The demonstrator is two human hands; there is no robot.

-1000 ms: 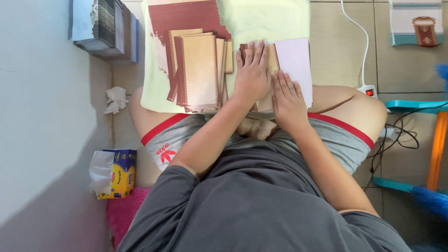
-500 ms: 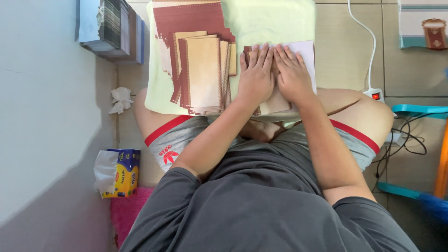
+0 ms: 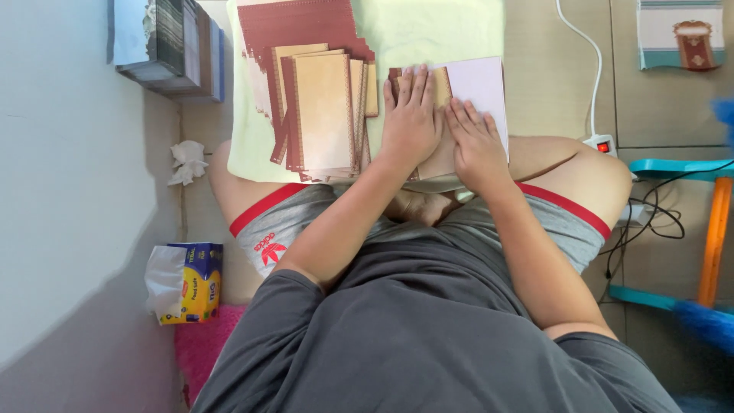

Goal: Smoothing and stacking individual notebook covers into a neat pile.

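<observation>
My left hand [image 3: 411, 116] lies flat, fingers together, on a tan card with a brown edge [image 3: 440, 84] that rests over a pale pink sheet [image 3: 482, 84]. My right hand [image 3: 478, 145] presses flat beside it on the same card, fingers slightly spread. Both hands touch the paper without gripping it. To the left lies a stack of tan cards with brown borders [image 3: 325, 111], on top of larger dark red sheets [image 3: 294, 23]. All of it sits on a light green cloth [image 3: 428, 30] spread over the floor in front of my crossed legs.
A stack of boxes [image 3: 168, 46] stands at the top left by the wall. Crumpled tissue [image 3: 186, 162] and a yellow tissue pack [image 3: 187, 281] lie at the left. A white cable and power strip [image 3: 600, 144] run at the right, near a teal and orange frame [image 3: 715, 229].
My right hand slid up and left to lie beside the left hand on the card. The view shifted slightly.
</observation>
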